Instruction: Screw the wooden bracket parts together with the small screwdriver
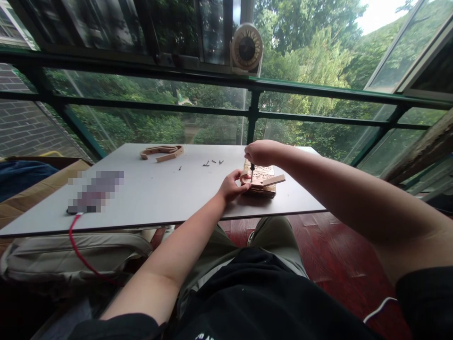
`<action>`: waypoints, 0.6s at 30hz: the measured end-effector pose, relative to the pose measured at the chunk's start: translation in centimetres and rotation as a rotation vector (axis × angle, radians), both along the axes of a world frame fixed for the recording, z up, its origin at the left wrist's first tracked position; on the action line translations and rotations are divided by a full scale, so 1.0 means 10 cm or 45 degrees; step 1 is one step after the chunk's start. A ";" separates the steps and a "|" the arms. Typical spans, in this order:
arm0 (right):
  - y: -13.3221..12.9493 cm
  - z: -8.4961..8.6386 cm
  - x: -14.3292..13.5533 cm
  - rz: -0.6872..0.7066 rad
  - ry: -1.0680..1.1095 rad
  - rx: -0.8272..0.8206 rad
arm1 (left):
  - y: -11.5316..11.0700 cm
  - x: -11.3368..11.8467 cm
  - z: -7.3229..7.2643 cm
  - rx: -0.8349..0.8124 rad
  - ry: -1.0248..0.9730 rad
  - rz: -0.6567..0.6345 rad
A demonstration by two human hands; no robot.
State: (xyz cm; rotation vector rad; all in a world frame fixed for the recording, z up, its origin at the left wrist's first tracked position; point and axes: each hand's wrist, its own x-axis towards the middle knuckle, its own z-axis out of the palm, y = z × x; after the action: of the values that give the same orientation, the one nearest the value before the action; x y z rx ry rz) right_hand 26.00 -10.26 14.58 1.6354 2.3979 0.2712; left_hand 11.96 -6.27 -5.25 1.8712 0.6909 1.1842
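My right hand [264, 152] is closed around the handle of a screwdriver [252, 171], which points straight down. Its tip meets a light brown curved wooden piece [271, 181] with a hooked left end and a straight arm to the right. The fingers of my left hand [234, 185] pinch that hooked end from the left. Underneath lies a thick block-like pad [264, 192] with a pitted, speckled top, near the table's front edge. Whether the tip sits in a screw or a hole is too small to tell.
On the white table [170, 193] lie several small screws [206, 164] and, at the back left, more curved wooden pieces [163, 152]. A blurred-out device [97, 191] with a red cable [76, 241] rests at the left. A round fan [247, 47] stands by the railing [212, 111].
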 end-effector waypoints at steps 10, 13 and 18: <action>-0.03 -0.04 0.26 0.094 0.059 -0.070 | -0.01 0.00 0.01 0.047 0.027 0.035; -0.06 0.06 0.25 0.057 0.022 -0.137 | -0.01 0.00 0.01 0.032 0.039 0.044; -0.09 0.17 0.14 -0.121 -0.119 -0.272 | 0.01 0.00 -0.01 0.051 0.028 0.039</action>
State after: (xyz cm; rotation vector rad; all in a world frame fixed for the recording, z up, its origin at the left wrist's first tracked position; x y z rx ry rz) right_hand 27.41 -11.18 16.28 1.5966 2.1889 0.0704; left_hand 11.96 -6.17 -5.38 1.9154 0.7148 1.2069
